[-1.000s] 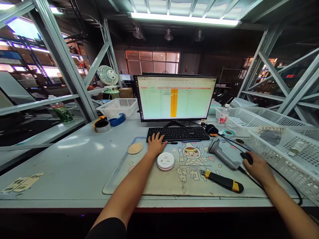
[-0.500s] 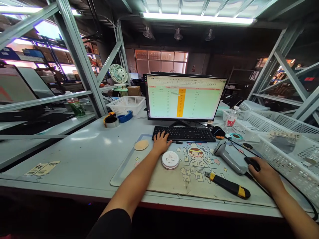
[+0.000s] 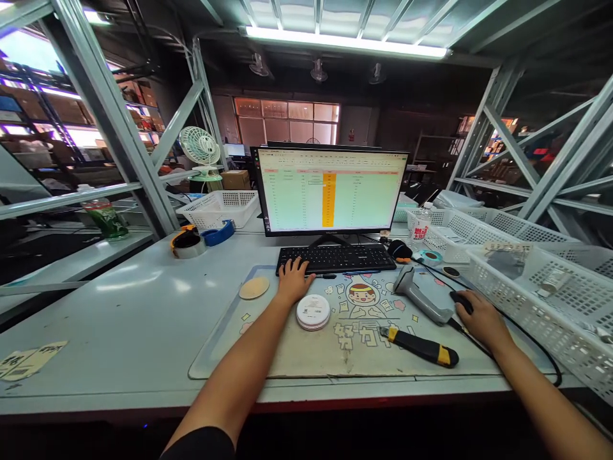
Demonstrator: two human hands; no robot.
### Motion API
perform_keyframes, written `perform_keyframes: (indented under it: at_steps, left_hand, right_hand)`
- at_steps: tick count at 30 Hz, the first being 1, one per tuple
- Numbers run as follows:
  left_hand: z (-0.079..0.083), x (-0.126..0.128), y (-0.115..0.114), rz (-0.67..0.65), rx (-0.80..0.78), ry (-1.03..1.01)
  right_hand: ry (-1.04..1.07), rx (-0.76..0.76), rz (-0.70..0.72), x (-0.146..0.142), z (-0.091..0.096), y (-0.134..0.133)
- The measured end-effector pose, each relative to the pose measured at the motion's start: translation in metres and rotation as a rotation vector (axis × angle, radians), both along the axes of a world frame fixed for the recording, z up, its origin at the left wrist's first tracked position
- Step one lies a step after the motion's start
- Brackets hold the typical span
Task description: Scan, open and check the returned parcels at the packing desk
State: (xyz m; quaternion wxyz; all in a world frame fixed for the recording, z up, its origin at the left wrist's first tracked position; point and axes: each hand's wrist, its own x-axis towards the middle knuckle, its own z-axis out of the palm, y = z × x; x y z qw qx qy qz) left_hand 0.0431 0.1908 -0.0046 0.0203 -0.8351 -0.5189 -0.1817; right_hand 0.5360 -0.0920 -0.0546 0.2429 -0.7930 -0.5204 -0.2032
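My left hand [image 3: 293,281] rests with spread fingers on the left end of the black keyboard [image 3: 342,259]. On the right, my right hand [image 3: 483,319] is curved over a black computer mouse [image 3: 462,301]. The monitor [image 3: 330,191] behind the keyboard shows a spreadsheet with an orange column. A round white container [image 3: 313,312] with a printed label lies near my left wrist. Between my arms are a grey barcode scanner [image 3: 421,299] and a black-and-yellow utility knife [image 3: 421,347], both lying on the cartoon desk mat [image 3: 297,358].
White perforated baskets [image 3: 541,306] line the right side, near a clear bottle [image 3: 421,223]. Tape rolls [image 3: 189,244] and another basket [image 3: 220,209] stand at back left. A round beige disc [image 3: 254,287] lies on the mat. Paper tags [image 3: 33,359] lie at left.
The view has turned to the right, so everything sits further left in the picture. Both hands keep their places on the keyboard and mouse.
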Motion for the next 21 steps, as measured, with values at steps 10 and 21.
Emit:
perform_keyframes:
  at_steps: [10,21]
  left_hand:
    - [-0.0022,-0.0002,0.0030,-0.002,-0.002,0.012]
    - [-0.0005,-0.0002,0.0024,-0.005,-0.012,0.005]
  right_hand:
    - [0.015,-0.004,-0.008,-0.0030,0.0030,-0.0018]
    - [0.018,0.009,0.008,-0.0042,0.0043,-0.0014]
